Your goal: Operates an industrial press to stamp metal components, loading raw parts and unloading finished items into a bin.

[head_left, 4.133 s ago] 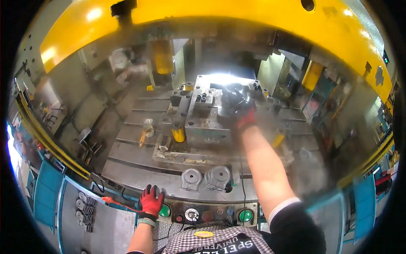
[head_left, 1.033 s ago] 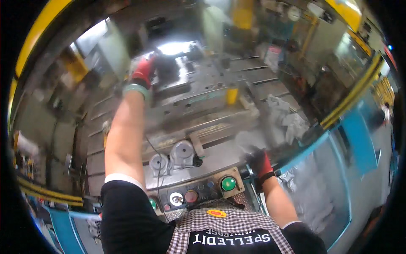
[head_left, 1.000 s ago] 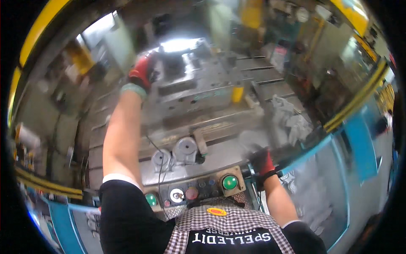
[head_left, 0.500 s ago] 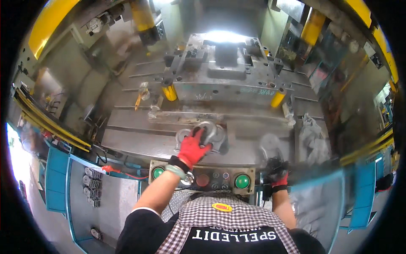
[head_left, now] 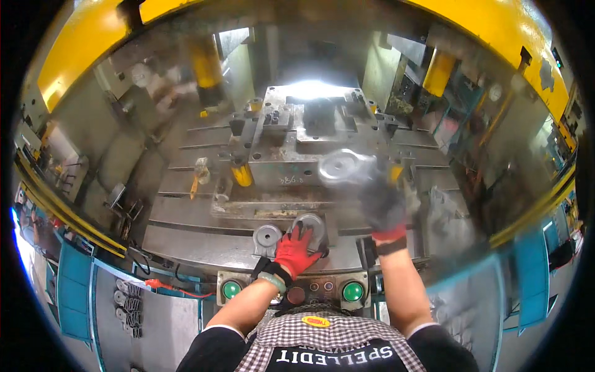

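My left hand (head_left: 295,253), in a red glove with dark fingertips, lies with fingers spread on the near edge of a round grey stamped metal part (head_left: 312,227). A second stamped metal part (head_left: 268,236), with a hole at its centre, lies just left of it. My right hand (head_left: 383,208), in a red and black glove and blurred by motion, reaches forward over the bed. It is closed on another stamped metal part (head_left: 341,166), which juts out leftward in front of the big steel die (head_left: 279,154). The fingers' exact grip is smeared.
A control box with two green buttons (head_left: 352,291) stands between me and the press bed (head_left: 180,230). Yellow posts (head_left: 242,175) flank the die. A brush (head_left: 196,184) lies left, a crumpled clear bag (head_left: 443,208) right. Several metal parts (head_left: 127,307) sit in the lower-left bin.
My right hand has risen from beside the control box and moved forward over the bed, carrying a stamped metal part. The left hand stays at the round part, which now lies flatter. The view has shifted.
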Available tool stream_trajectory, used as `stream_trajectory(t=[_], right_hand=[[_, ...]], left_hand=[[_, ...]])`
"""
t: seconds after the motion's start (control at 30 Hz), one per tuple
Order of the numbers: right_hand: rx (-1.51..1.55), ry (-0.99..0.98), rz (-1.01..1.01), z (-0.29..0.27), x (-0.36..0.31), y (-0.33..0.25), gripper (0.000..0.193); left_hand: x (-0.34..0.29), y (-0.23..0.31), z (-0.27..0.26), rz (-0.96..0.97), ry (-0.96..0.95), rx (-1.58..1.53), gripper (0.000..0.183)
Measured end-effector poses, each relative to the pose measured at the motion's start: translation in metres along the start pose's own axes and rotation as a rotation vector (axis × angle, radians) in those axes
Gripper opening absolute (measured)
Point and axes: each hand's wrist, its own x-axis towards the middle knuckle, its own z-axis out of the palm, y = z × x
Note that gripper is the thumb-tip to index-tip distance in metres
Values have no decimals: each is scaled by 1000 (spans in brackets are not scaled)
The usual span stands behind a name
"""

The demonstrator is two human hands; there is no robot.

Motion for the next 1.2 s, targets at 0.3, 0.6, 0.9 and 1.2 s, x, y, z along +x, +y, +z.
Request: stream_trajectory(t=[0.3, 0.6, 0.9, 1.2], right_hand=[[-471, 5, -41, -32, 49, 65, 60], [-2219, 63, -79, -59, 6, 109, 37], [-1897, 288, -179, -111, -2, 55, 37], [-1757, 454, 200, -94, 13, 69, 59]], left_hand=[[64, -30, 12, -187, 139, -1426, 45], [64, -33, 13, -36, 362, -1695, 28], [85, -34, -29, -134, 285, -2194, 24], [75, -42, -40, -239, 232, -1902, 34]])
